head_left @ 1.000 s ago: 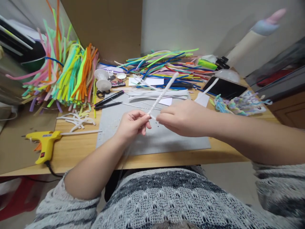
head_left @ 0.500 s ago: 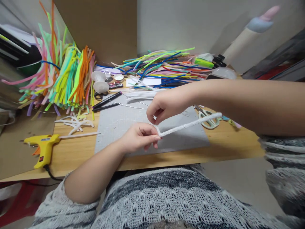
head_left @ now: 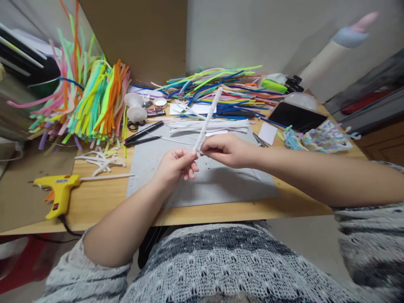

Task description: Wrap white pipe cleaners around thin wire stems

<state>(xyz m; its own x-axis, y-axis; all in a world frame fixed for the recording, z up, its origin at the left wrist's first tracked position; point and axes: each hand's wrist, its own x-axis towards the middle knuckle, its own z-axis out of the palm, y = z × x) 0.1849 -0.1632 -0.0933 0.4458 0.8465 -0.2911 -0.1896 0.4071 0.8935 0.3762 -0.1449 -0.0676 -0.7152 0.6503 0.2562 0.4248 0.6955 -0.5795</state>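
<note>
A white pipe cleaner [head_left: 208, 116] that looks twisted along its length rises from between my hands, tilted up and to the right. My left hand [head_left: 177, 165] pinches its lower end between thumb and forefinger. My right hand [head_left: 225, 150] is closed at the same end, its fingertips pressed together close to my left thumb; a short white piece shows between the fingertips. Both hands are held above the grey cutting mat [head_left: 189, 191]. More white pipe cleaners [head_left: 233, 126] lie in a row on the far side of the mat.
A yellow glue gun [head_left: 59, 193] lies at the left beside white offcuts [head_left: 102, 161]. Bundled coloured pipe cleaners [head_left: 94, 101] stand behind it, and loose ones [head_left: 227, 84] are heaped at the back. Black pens [head_left: 143, 133], scissors [head_left: 260, 140], a phone [head_left: 295, 116] and pastel fuzzy pieces [head_left: 325, 138] are around the mat.
The white pipe cleaner has swung from pointing right to pointing up and away. My right hand has come down and moved slightly right; my left hand has shifted a little left and up.
</note>
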